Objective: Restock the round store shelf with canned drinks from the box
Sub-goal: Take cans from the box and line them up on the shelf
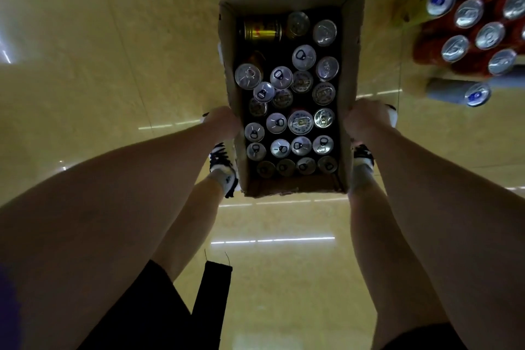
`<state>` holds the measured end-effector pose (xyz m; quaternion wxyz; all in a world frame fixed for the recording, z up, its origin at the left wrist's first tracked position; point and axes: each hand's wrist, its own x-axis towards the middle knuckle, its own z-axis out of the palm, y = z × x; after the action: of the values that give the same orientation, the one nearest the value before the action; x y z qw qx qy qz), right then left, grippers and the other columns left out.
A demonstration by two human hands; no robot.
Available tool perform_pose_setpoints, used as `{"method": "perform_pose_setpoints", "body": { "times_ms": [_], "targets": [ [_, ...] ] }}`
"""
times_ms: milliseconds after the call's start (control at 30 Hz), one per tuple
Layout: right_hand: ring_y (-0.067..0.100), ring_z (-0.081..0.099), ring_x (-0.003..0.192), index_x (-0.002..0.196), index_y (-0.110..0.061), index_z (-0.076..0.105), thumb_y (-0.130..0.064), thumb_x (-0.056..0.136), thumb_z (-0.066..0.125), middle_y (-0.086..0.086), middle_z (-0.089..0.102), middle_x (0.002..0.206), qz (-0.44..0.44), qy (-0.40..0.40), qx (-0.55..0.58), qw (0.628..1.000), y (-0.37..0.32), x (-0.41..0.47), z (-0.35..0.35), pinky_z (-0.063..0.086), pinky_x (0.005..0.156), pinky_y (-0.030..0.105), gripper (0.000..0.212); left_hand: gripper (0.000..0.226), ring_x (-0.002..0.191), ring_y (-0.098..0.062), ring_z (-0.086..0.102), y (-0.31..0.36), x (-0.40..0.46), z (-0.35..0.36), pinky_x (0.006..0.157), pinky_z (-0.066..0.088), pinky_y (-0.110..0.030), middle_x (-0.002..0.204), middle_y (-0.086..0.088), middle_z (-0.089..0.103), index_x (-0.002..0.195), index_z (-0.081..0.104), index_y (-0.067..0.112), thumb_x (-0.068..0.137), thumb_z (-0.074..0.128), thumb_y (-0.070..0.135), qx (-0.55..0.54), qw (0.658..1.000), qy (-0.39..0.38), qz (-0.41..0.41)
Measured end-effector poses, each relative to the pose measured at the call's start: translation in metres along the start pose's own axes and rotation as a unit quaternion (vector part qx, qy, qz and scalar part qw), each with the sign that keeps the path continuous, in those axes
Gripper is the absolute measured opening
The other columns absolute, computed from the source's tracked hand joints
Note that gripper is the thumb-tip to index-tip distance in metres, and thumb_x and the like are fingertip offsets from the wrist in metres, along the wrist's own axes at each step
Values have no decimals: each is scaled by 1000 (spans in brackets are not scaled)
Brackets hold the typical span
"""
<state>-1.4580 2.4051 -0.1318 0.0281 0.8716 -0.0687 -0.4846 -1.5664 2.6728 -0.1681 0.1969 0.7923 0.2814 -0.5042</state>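
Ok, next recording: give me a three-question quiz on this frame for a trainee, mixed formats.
1. True or false: every can in the cardboard box stands upright.
2. Where are the left hand and the right hand? A) both inside the box, B) one on each long side of the box, C) both on the shelf.
3. Fill in: the shelf cans appear at the upper ____ of the view.

Key
1. False: the gold can at the far end lies on its side.
2. B.
3. Right.
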Motion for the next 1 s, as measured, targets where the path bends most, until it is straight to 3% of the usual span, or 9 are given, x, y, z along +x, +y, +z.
{"method": "perform_pose_setpoints", "body": {
  "times_ms": [100,167,267,367,533,767,900,933,1000],
  "targets": [
    [32,60,110,119,-1,60,-15,98,44,19,64,118,-17,-17,-20,1000,1,-7,1,23,51,25,29,32,108,-36,59,7,-22,-15,72,36,-29,118,-17,62,121,60,3,98,46,21,-28,999,26,-20],
    [35,58,113,123,0,55,-14,97,44,21,60,122,-14,-15,-5,1000,2,-17,0,35,58,28,31,32,106,-36,59,7,-31,-19,74,37,-30,114,-18,63,118,60,1,99,44,23,-34,999,34,-24],
    [40,59,108,125,-2,52,-17,96,46,21,61,119,-9,-20,42,999,-1,-32,4,50,82,40,33,35,90,-33,60,9,-52,-21,68,41,-33,95,-16,62,105,63,2,101,38,26,-14,999,39,3],
    [40,60,107,126,-5,52,-22,97,46,22,62,119,-35,-41,54,997,-11,-49,12,48,79,40,34,32,89,-33,60,14,-64,-16,65,39,-31,90,-18,61,92,61,3,100,37,21,-39,998,37,29],
    [38,59,107,123,-8,51,-29,98,46,20,61,120,-82,-88,94,988,-31,-63,25,41,73,34,33,20,81,-27,55,29,-72,-4,65,38,-30,78,-6,52,87,52,12,99,42,25,-101,994,19,27],
    [40,57,109,126,-8,40,-21,96,51,19,51,128,-121,-31,126,984,-43,-52,40,40,71,37,34,12,90,-31,64,53,-51,13,70,52,-36,103,-11,65,104,58,17,93,53,16,-182,982,-28,49],
    [39,54,116,134,-12,37,-10,92,58,18,40,139,-127,-26,134,982,-39,-28,51,42,77,37,47,31,105,-32,59,66,-29,36,88,50,-38,121,-11,61,125,52,18,96,47,11,-130,988,-40,70],
    [39,54,118,140,-14,34,-9,91,60,18,38,141,-125,-37,132,983,-39,-19,55,44,80,37,56,35,104,-32,58,71,-24,42,88,49,-37,123,-11,58,132,48,16,97,45,9,-104,991,-39,73],
    [38,53,121,150,-19,24,-7,89,64,18,38,144,-127,-72,138,980,-39,-5,61,47,87,39,74,42,88,-27,57,77,-13,54,69,45,-30,121,-11,55,139,40,16,98,42,6,-99,992,-27,74]
  ]
}}
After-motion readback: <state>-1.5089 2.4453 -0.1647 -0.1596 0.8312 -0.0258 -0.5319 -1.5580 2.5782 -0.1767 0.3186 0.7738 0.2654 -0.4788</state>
